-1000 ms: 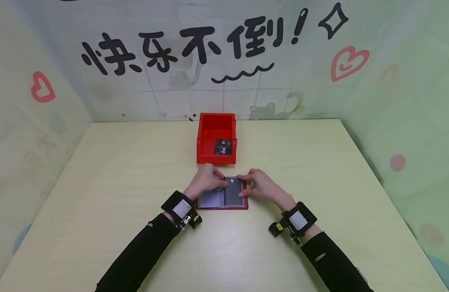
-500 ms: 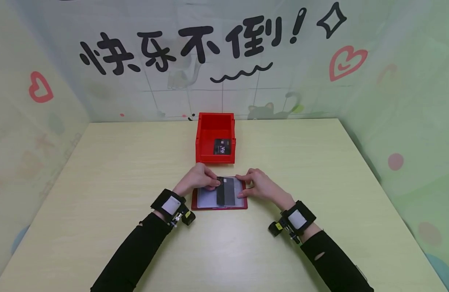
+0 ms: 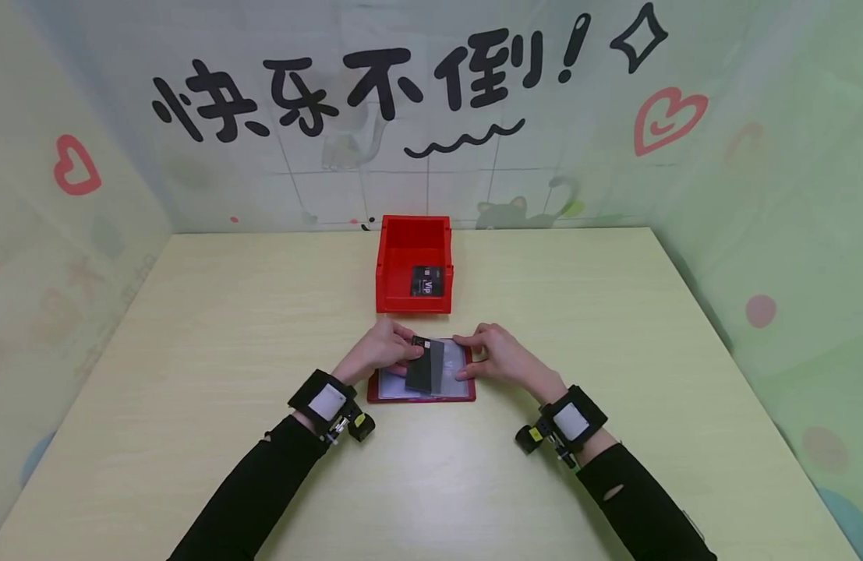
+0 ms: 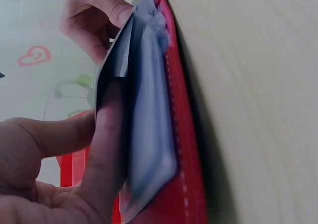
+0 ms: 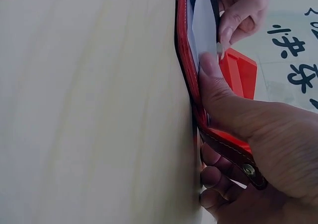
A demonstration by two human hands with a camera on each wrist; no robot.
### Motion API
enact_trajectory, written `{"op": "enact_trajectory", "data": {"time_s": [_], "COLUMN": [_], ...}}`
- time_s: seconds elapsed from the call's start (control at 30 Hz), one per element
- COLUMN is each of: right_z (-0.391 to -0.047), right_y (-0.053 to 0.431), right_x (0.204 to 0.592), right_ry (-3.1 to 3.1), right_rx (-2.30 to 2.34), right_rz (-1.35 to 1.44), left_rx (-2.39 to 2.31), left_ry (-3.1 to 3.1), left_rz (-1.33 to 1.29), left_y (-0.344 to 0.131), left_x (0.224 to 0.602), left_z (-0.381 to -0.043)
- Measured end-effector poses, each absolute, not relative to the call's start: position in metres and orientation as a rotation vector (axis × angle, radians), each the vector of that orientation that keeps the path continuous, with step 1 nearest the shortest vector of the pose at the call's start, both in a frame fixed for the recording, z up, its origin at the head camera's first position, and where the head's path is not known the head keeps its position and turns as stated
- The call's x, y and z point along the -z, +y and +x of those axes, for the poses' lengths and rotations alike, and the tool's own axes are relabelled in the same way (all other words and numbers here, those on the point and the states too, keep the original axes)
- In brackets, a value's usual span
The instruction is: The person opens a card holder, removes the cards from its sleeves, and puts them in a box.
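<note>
A red card holder (image 3: 373, 392) lies open on the table, its clear sleeves (image 4: 151, 110) showing inside. My left hand (image 3: 382, 348) pinches a dark card (image 3: 419, 374) by its upper left side. The card slants over the holder, overlapping a grey translucent sleeve (image 3: 438, 368) to its right. In the left wrist view, one finger lies behind the card and another in front. My right hand (image 3: 497, 356) grips the holder's right edge, thumb on the inner sleeves and fingers curled beneath. A strap with a metal snap (image 5: 248, 169) sticks out beside that hand.
Just behind the holder stands a red plastic bin (image 3: 413, 305). A black card marked "Vip" (image 3: 427, 281) lies inside it. The pale wooden table (image 3: 263, 312) meets a printed backdrop at the rear, with walls on both sides.
My left hand has moved left, drawing the dark card leftward and tilting it across the holder. The holder's left red edge has come into sight. My right hand has stayed in place.
</note>
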State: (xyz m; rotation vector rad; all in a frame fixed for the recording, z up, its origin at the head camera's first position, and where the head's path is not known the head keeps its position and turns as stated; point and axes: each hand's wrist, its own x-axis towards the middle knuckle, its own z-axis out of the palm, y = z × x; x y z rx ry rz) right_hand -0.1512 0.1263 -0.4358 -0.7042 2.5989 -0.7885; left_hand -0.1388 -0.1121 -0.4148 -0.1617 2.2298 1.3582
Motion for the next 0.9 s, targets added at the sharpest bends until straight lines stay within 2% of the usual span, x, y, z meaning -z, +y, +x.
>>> {"op": "enact_trajectory", "data": {"time_s": [0.53, 0.9], "right_z": [-0.150, -0.149], "right_y": [0.128, 0.127], "right_x": [0.435, 0.435], "right_ry": [2.598, 2.602], "right_rx": [0.799, 0.811], "right_rz": [-0.704, -0.716], "left_rx": [-1.325, -1.400], "left_ry": [2.309, 2.336], "left_rz": [-0.142, -0.119], "left_y": [-0.127, -0.133], "left_x": [0.408, 0.396], "left_z": [-0.135, -0.151]}}
